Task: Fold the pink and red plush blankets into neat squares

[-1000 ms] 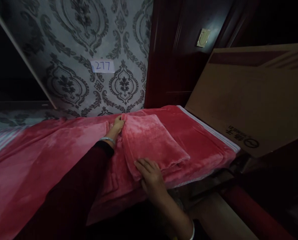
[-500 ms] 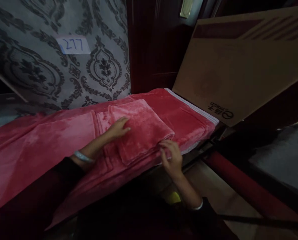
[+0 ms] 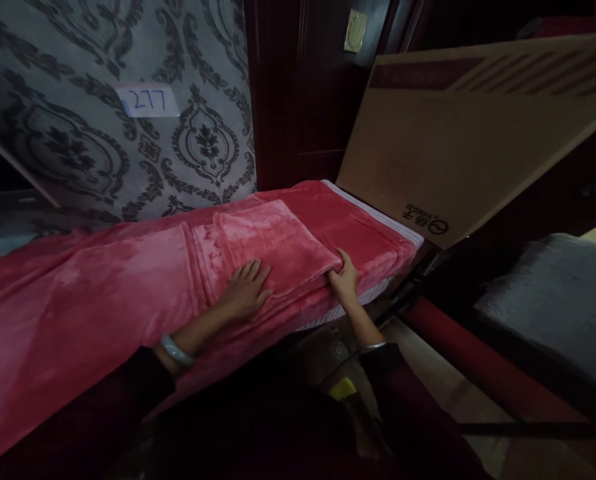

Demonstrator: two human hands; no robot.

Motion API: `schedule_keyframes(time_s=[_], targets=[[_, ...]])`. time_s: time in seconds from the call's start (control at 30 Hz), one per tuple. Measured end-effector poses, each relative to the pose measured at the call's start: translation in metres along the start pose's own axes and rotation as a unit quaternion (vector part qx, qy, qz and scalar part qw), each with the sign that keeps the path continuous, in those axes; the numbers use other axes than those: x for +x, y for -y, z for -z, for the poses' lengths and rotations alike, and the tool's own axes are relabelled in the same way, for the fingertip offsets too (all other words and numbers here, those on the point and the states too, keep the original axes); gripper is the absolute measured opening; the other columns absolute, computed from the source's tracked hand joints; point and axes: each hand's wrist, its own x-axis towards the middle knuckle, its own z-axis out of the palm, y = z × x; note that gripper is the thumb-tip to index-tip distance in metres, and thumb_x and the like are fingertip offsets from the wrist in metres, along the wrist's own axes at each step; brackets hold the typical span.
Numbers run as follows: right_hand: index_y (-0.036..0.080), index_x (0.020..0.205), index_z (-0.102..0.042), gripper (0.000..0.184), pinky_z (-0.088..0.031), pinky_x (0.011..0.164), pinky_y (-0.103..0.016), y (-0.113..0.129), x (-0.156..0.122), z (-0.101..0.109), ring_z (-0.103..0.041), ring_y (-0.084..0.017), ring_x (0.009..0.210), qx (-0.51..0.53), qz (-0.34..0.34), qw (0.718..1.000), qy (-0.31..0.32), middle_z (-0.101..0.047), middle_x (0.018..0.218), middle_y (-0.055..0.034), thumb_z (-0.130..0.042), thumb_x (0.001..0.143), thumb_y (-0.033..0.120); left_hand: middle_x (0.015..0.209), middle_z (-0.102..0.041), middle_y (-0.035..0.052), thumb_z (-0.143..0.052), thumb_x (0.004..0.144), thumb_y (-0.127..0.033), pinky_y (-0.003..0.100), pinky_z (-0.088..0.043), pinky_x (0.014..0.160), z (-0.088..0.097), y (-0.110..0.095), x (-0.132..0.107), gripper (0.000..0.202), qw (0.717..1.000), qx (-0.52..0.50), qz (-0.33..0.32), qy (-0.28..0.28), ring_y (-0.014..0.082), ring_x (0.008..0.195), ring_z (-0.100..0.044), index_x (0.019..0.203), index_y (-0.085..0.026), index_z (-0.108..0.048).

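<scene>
A folded pink fleece cloth (image 3: pixel 271 237) lies on a larger pink fleece blanket (image 3: pixel 88 300) spread over a long surface. My left hand (image 3: pixel 248 290) lies flat, fingers spread, on the near left part of the folded cloth. My right hand (image 3: pixel 345 277) is at the cloth's near right corner, fingers curled against its edge; whether it grips the cloth I cannot tell. Both wrists wear bangles and dark sleeves.
A large cardboard box (image 3: pixel 458 140) leans at the right end of the surface. Patterned wallpaper with a paper label reading 277 (image 3: pixel 148 100) is behind. A dark wooden door (image 3: pixel 303 93) stands beside it. A red bar (image 3: pixel 483 367) and grey cushion (image 3: pixel 553 300) lie to the right.
My left hand slid from the far edge of the folded cloth to its near left part. My right hand moved from the near left edge to the near right corner. The view shifted right.
</scene>
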Motion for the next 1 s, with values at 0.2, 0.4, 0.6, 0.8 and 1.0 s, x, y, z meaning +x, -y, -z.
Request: schedule_keyframes(time_s=[0.2,0.4,0.6,0.8,1.0], targets=[[0.014,0.111,-0.073,0.049,-0.054,0.092,-0.043,-0.011,0.001,0.008,-0.07,-0.03,0.1,-0.013,0.04,0.999,-0.002,-0.077,0.108,-0.0143,-0.049,0.069,0.021,0.166,-0.03,0.0179,-0.046,0.096,-0.05,0.055,-0.009,0.126,-0.004,-0.003,-0.005,0.065,1.0,0.012,0.002,0.001,0.0359,0.156,-0.02,0.152,-0.016,-0.046],[0.015,0.105,-0.077,0.049,-0.054,0.091,-0.041,-0.014,-0.006,0.007,-0.069,-0.029,0.1,0.004,0.064,0.998,-0.004,-0.077,0.107,-0.0133,-0.044,0.068,0.019,0.165,-0.032,0.0172,-0.05,0.094,-0.047,0.053,-0.009,0.126,-0.01,-0.003,-0.007,0.065,1.0,0.013,0.005,-0.012,0.0364,0.156,-0.02,0.152,-0.017,-0.047],[0.016,0.115,-0.075,0.053,-0.05,0.099,-0.046,-0.024,-0.006,0.007,-0.066,-0.03,0.108,-0.024,0.1,0.995,0.005,-0.076,0.11,-0.0133,-0.044,0.071,0.021,0.167,-0.028,0.0156,-0.045,0.098,-0.047,0.053,-0.013,0.126,-0.003,-0.008,-0.005,0.065,0.996,0.085,0.011,0.028,0.0334,0.156,-0.019,0.156,-0.018,-0.04],[0.015,0.126,-0.069,0.055,-0.053,0.099,-0.045,-0.035,0.0,0.017,-0.068,-0.029,0.109,-0.01,0.121,0.992,0.04,-0.074,0.12,-0.0129,-0.046,0.077,0.027,0.166,-0.031,0.0145,-0.039,0.101,-0.05,0.052,-0.018,0.125,0.006,-0.017,-0.03,0.063,0.991,0.11,-0.011,0.07,0.0318,0.155,-0.025,0.157,-0.02,-0.039],[0.016,0.135,-0.064,0.058,-0.047,0.108,-0.044,-0.033,-0.004,0.017,-0.061,-0.025,0.125,-0.063,0.166,0.984,0.033,-0.069,0.133,-0.011,-0.042,0.082,0.024,0.165,-0.032,0.0181,-0.053,0.097,-0.042,0.056,-0.025,0.122,-0.007,-0.027,-0.057,0.065,0.99,0.141,-0.013,0.026,0.038,0.153,-0.026,0.157,-0.02,-0.039]])
